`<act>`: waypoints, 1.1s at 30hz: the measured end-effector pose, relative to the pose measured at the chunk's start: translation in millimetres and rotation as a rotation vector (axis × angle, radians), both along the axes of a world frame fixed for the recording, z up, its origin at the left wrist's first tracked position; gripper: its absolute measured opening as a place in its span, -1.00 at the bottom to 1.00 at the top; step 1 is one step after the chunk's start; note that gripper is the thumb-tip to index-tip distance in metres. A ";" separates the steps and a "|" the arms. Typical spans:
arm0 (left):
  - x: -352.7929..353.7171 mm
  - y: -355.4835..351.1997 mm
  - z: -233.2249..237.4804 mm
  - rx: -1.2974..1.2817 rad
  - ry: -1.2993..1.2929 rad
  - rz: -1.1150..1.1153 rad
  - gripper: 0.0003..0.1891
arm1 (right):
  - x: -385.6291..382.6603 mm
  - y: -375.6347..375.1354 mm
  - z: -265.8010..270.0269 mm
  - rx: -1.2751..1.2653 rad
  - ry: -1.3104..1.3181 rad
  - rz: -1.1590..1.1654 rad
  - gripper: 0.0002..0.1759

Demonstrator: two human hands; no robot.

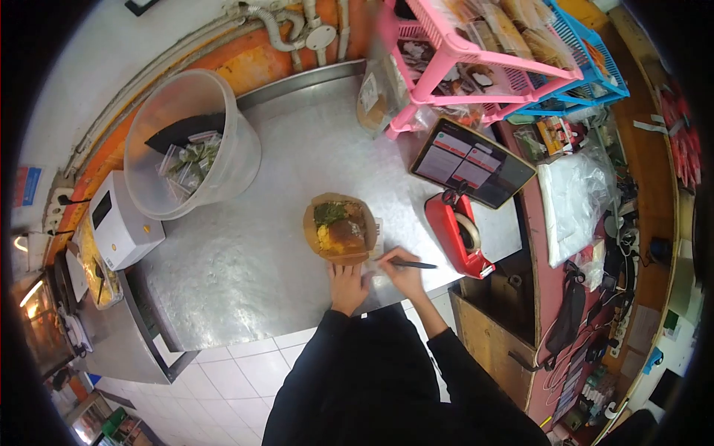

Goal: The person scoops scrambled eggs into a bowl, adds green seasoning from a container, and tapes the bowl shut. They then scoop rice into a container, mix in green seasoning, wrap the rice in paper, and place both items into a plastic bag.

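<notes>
A brown cardboard food box point(309, 232) lies opened on the steel table, filled with green, yellow and reddish-brown food. My left hand point(347, 289) rests at the near edge of the box, fingers stretched out and lying flat. Just right of it, my right hand point(402, 275) is closed around a black pen point(416, 264), which points toward the right. The fingertips of this hand are close to the box's near right corner. A small white printed slip point(378, 232) shows along the right side of the box, partly covered by it.
A red tape dispenser point(455, 236) and a tablet point(474, 161) stand to the right. Behind them rises a pink basket rack point(483, 56) holding packets. A clear tub point(242, 141) with small bags and a white label printer point(123, 223) are on the left.
</notes>
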State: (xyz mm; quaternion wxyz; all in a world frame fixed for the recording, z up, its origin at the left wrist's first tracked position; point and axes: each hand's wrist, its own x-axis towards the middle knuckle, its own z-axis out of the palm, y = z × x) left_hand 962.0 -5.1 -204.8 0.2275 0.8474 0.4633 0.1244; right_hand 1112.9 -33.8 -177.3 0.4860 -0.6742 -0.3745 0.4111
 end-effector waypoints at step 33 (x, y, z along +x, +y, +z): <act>-12.0 75.0 38.2 -0.196 -0.687 0.332 -0.48 | -0.8 46.3 38.6 0.142 -0.605 0.672 -0.61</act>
